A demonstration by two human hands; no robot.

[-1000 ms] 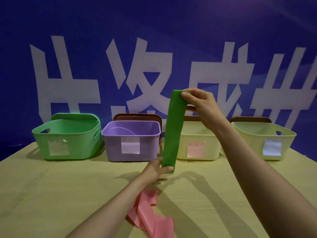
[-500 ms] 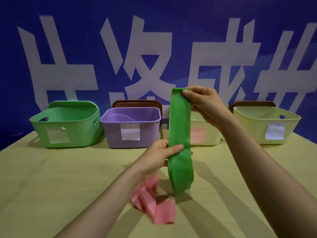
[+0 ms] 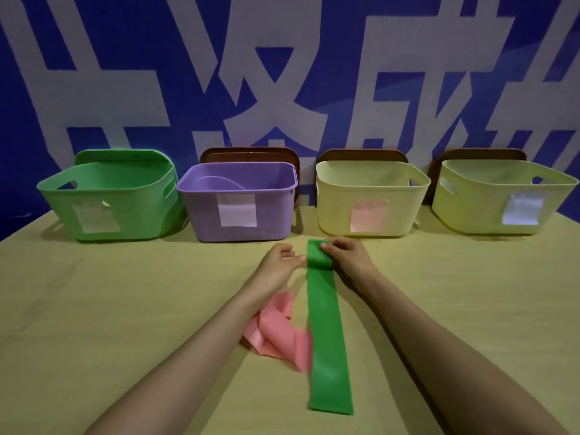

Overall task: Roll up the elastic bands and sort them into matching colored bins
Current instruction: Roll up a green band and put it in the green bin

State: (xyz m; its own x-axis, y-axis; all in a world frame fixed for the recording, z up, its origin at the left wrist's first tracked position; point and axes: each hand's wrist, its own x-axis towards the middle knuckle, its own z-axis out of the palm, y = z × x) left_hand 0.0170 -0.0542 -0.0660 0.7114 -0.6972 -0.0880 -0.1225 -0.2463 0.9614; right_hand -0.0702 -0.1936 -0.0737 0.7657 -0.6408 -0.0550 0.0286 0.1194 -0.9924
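Note:
A long green elastic band lies flat on the table, running from near me toward the bins. Its far end is folded over, and my right hand pinches that fold. My left hand touches the fold's left edge with its fingertips, fingers spread. A crumpled pink band lies left of the green one, partly under it and beside my left forearm. At the back stand a green bin, a purple bin and two pale yellow bins, each with a paper label.
The wooden table stretches wide on both sides of my arms. Brown lids lean behind the purple and yellow bins, against a blue wall with large white characters. A purple band lies curled inside the purple bin.
The green band was hanging upright between my hands; it now lies flat on the table. Both hands have dropped to its far end, which is folded over.

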